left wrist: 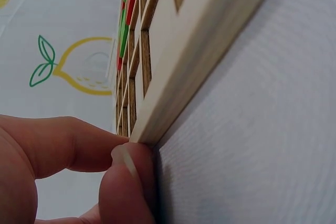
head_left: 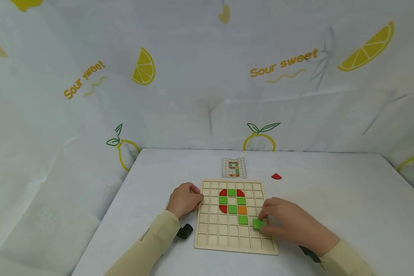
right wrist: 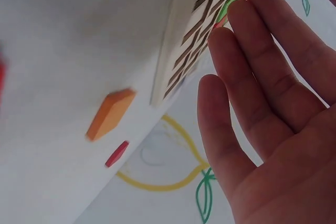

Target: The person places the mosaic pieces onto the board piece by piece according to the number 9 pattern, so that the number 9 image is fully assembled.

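"Hands?"
"Left hand [head_left: 184, 199] pinches the board [head_left: 207, 228] at its 10 o'clock edge. Right hand [head_left: 289, 220] grips one green tile [head_left: 257, 224] over the board, between 3 and 4 o'clock; contact with board, can't tell."
"Pieces in cells?"
"Nine: five green squares [head_left: 243, 219], three red pieces [head_left: 222, 209], one orange square [head_left: 242, 210]."
"Loose?"
"One red wedge [head_left: 276, 176], 1 o'clock, off the board. Right wrist view adds one orange block [right wrist: 110, 115], also off it."
"Edges, room?"
"One card [head_left: 234, 167] just beyond the 12 o'clock edge. Open cells along 6 and 9 o'clock sides."
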`<state>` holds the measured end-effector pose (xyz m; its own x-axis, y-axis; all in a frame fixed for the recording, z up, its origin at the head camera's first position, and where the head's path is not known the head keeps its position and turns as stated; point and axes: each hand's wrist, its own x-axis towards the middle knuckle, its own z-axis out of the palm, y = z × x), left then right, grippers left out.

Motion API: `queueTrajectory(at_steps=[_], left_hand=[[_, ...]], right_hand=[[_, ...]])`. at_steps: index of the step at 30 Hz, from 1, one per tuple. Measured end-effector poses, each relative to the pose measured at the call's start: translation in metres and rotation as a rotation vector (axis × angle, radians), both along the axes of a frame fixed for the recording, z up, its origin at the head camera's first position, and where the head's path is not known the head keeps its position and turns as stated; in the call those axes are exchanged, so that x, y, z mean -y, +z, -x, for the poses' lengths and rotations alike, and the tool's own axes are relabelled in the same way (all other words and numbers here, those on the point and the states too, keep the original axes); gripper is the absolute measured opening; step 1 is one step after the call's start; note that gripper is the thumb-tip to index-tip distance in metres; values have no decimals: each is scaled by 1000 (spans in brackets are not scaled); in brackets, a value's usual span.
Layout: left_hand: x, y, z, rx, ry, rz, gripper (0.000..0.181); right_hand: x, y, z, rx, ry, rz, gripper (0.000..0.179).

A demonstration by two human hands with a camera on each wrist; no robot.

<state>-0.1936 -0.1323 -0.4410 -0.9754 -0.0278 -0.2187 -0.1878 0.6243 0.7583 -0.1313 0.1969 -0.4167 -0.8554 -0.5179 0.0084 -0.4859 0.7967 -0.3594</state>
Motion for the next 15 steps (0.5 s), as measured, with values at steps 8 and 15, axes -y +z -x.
queueTrajectory(at_steps=[8, 15], left_hand=[[0, -3, 3, 14, 3, 8, 12], [1, -4, 4, 14, 5, 2, 11]], right_hand=[[22, -4, 2, -28, 114, 57, 14], [33, -4, 4, -41, 151, 36, 14]])
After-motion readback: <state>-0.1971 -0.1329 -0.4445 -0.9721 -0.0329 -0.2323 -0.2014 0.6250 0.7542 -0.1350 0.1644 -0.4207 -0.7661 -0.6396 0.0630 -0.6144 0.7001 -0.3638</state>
